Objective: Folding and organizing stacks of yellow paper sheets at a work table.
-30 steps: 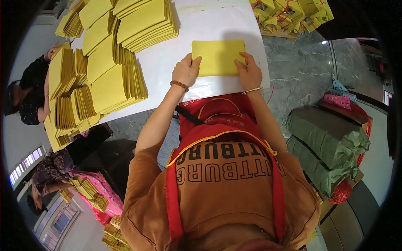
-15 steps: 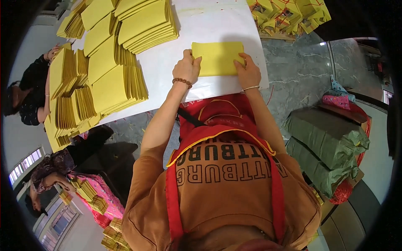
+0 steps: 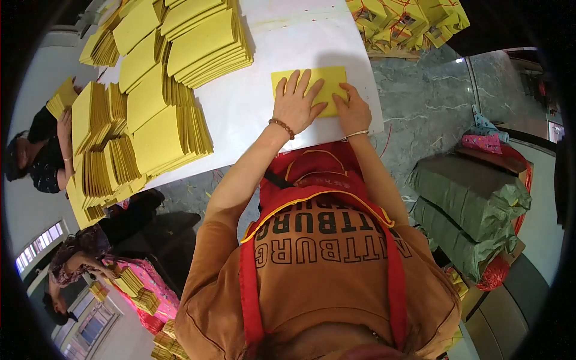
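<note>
A flat rectangular piece of yellow paper (image 3: 327,75) lies on the white-covered table in front of me; whether it is one folded sheet or several cannot be told. My left hand (image 3: 295,103) rests palm down over its left and middle part, fingers spread, with a beaded bracelet at the wrist. At the paper's right edge is my right hand (image 3: 354,111), its thumb on the top face and its fingers curled at the side. A thin bangle circles that wrist.
Stacks of folded yellow paper (image 3: 159,135) cover the table's left side. Yellow pieces with red cords (image 3: 408,24) are heaped at the far right. Green wrapped bundles (image 3: 462,186) stand on the right. Two other people work at the left, one holding yellow paper (image 3: 63,99).
My left hand has moved from the paper's left edge onto its top and spread flat. My right hand stays at the right edge. A person at far left has lifted some yellow paper.
</note>
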Action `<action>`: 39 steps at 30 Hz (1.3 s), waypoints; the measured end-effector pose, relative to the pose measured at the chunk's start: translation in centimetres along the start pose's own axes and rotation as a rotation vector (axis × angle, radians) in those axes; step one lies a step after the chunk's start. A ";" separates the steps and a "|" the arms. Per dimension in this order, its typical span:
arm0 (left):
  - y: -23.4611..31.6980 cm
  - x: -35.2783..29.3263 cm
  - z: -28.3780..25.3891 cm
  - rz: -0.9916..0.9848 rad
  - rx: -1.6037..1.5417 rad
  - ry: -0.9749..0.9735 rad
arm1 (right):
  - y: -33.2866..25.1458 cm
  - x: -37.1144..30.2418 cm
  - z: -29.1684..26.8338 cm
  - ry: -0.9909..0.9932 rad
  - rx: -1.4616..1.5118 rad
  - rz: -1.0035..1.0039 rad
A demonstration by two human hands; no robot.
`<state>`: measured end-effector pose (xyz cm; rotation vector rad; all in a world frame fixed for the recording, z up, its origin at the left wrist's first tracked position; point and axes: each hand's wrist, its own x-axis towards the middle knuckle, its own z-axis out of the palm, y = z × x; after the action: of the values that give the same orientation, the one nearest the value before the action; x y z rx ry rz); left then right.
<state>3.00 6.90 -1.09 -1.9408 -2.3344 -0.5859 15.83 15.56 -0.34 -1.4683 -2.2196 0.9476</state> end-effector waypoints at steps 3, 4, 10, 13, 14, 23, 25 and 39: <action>0.2 -0.3 0.6 0.005 0.028 0.018 | 0.0 -0.3 -0.6 -0.049 0.037 0.010; 0.2 -0.4 0.6 0.006 0.041 0.007 | -0.1 -0.4 -0.8 -0.055 -0.002 -0.013; -0.1 -0.4 0.7 0.024 0.100 -0.103 | -1.7 -0.5 0.5 0.050 -0.344 -0.635; -0.6 -0.1 1.0 0.022 0.134 -0.164 | -1.6 0.8 1.6 -0.136 -0.307 -0.773; -0.6 0.1 0.9 0.007 0.121 -0.171 | -1.3 1.2 2.0 -0.211 -0.239 -0.730; -3.6 -1.5 0.7 -0.165 -0.785 0.050 | -1.2 0.7 3.1 -0.191 -0.474 -0.689; -3.7 -2.2 1.9 -0.157 -0.776 0.114 | -2.4 0.0 2.6 -0.192 -0.432 -0.714; -2.9 -0.5 -1.5 0.011 -0.107 -0.299 | -1.1 0.6 3.3 -0.264 -0.568 -0.677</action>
<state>0.00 5.58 -0.54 -2.2257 -2.5057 -0.4560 12.82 14.68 -2.06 -0.6465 -3.0387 0.3055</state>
